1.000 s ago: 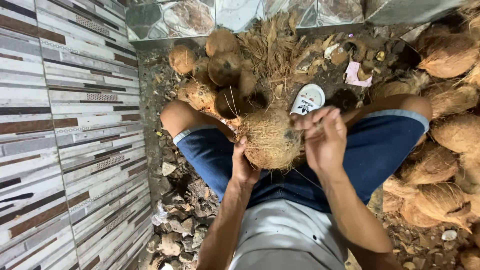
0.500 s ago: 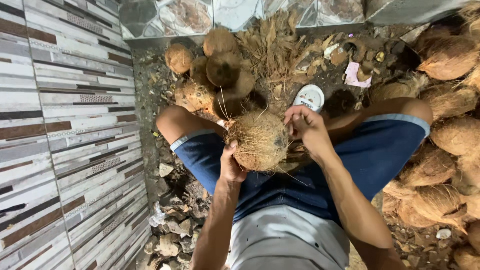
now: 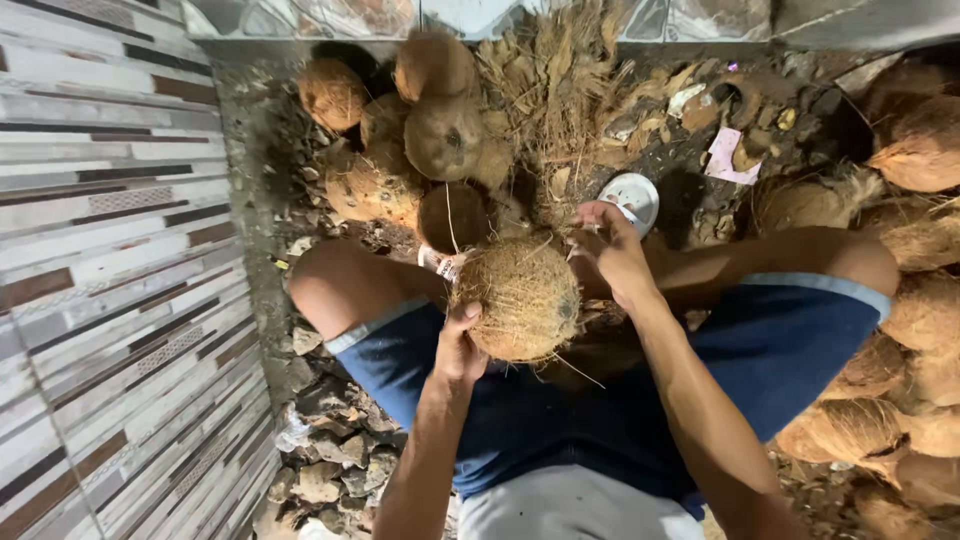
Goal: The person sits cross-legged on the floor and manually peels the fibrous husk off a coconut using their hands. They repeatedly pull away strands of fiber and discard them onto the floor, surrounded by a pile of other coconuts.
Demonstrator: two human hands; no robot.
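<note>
I am looking down at my left hand (image 3: 458,345), which is cupping the near left side of a brown, hairy coconut (image 3: 522,297), thumb pressed on the husk. The coconut is sitting between my knees, above my blue shorts (image 3: 560,420). My right hand (image 3: 610,255) is touching its far right edge, fingers curled and pinching thin strands of fibre. Just beyond that hand a white sandal (image 3: 632,195) is lying on the ground. Beyond both hands a pile of husked coconuts (image 3: 430,140) and dry fibre (image 3: 555,80) is resting. Far left of my left hand a striped tiled wall (image 3: 110,280) is running past; more coconuts (image 3: 920,330) are lying right of my right arm.
</note>
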